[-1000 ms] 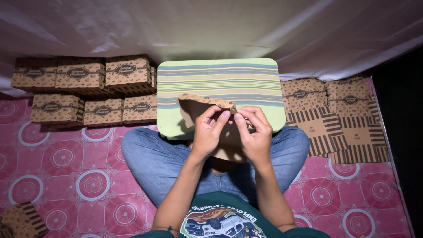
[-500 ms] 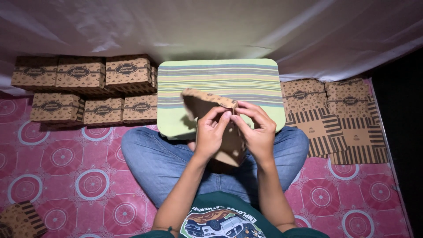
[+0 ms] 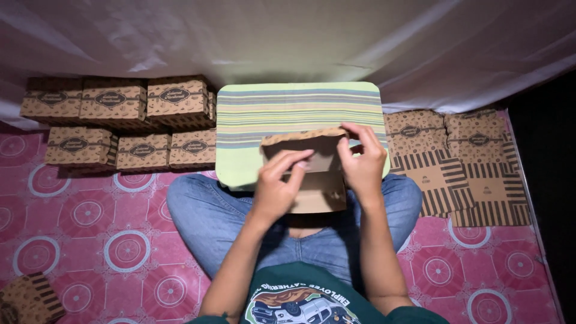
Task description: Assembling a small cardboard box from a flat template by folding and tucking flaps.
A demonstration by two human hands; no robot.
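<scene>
I sit cross-legged and hold a brown cardboard box blank [image 3: 318, 186], partly folded, over my lap at the near edge of a small green striped table [image 3: 288, 114]. My left hand [image 3: 277, 186] presses its fingers against the left inner face of the cardboard. My right hand [image 3: 362, 165] grips the upper right flap from the side, fingers curled over the top edge. The cardboard's plain inner side faces me; its lower part stands upright between my hands.
Several folded brown patterned boxes [image 3: 120, 120] are stacked in two rows to the left. Flat printed box blanks [image 3: 462, 162] lie in a pile to the right. Another folded box [image 3: 27, 298] sits at the lower left corner. A white cloth hangs behind; the floor is pink patterned.
The cardboard has turned and opened wider to face me. My hands have spread apart: the left moved to the left inner face, the right rose to the top right flap.
</scene>
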